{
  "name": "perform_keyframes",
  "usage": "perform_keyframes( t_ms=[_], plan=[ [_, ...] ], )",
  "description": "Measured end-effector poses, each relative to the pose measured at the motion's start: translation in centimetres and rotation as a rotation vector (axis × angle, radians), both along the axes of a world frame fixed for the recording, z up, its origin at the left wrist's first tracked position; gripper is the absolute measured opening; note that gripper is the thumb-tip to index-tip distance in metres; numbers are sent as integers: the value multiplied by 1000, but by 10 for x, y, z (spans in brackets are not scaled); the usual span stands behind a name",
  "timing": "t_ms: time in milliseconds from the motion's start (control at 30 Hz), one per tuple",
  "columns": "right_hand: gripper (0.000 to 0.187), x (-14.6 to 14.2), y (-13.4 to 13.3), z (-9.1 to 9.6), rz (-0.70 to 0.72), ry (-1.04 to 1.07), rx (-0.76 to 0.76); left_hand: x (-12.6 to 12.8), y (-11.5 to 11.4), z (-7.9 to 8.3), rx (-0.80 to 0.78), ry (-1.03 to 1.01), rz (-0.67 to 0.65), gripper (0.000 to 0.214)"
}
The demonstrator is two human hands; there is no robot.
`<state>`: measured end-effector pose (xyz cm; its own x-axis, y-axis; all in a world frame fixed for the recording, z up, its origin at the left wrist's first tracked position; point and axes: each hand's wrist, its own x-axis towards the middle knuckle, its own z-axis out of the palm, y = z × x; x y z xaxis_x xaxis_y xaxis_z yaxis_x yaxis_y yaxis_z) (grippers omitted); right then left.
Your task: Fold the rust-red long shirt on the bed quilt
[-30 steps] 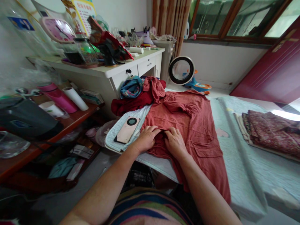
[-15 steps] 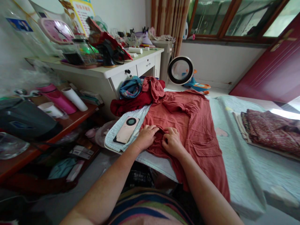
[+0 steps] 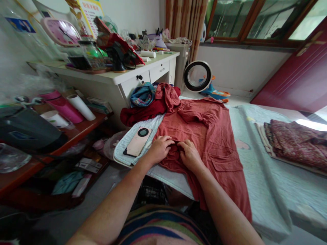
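Observation:
A rust-red shirt (image 3: 212, 136) lies spread on a pale green bed cover (image 3: 258, 163), with one side hanging over the near edge. My left hand (image 3: 158, 149) and my right hand (image 3: 189, 154) sit side by side on the shirt's near left part. Both have their fingers curled into the cloth and pinch a fold between them. A pink phone (image 3: 138, 141) lies face down just left of my left hand.
Dark red and blue-patterned clothes (image 3: 148, 102) are heaped at the bed's far left corner. A folded floral stack (image 3: 293, 143) lies on the right. A cluttered white desk (image 3: 122, 75) and a red shelf (image 3: 51, 136) stand on the left, a round fan (image 3: 198, 76) on the floor beyond.
My hands stay in the same place on the shirt. The fingers have shifted slightly on the fold, the right thumb tucking back down.

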<state>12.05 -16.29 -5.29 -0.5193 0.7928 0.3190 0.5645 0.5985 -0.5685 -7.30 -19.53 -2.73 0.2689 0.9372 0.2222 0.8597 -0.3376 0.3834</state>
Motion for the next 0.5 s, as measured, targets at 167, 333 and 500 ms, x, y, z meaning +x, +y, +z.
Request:
perform_keyframes(
  t_ms=[167, 333, 500],
  plan=[
    [47, -3, 2, -4, -23, 52, -31, 2, -15, 9, 25, 51, -30, 38],
    [45, -2, 4, -3, -38, 106, -30, 4, -15, 7, 61, 145, 13, 15],
    [38, -2, 4, -4, -39, 148, -22, 1, -12, 17, 114, 21, 56, 13]
  ],
)
